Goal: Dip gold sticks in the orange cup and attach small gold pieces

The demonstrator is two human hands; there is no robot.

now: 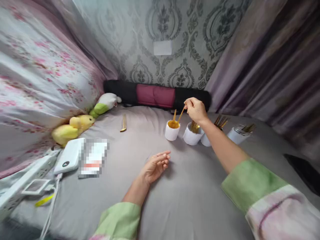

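Observation:
My right hand is pinched on a thin gold stick whose lower end dips into the leftmost white cup; another gold stick stands in that cup. A second white cup with gold cutlery sits just right of it, partly under my wrist. Two more white cups with gold pieces stand farther right, behind my forearm. My left hand rests on the grey sheet, fingers loosely spread, holding nothing. A few loose gold sticks lie on the sheet at the back left.
A black and maroon bolster lies along the patterned wall. Yellow and green soft toys sit at the left by floral bedding. A white power bank, a blurred packet, a power strip and cables lie front left. A dark object is at right.

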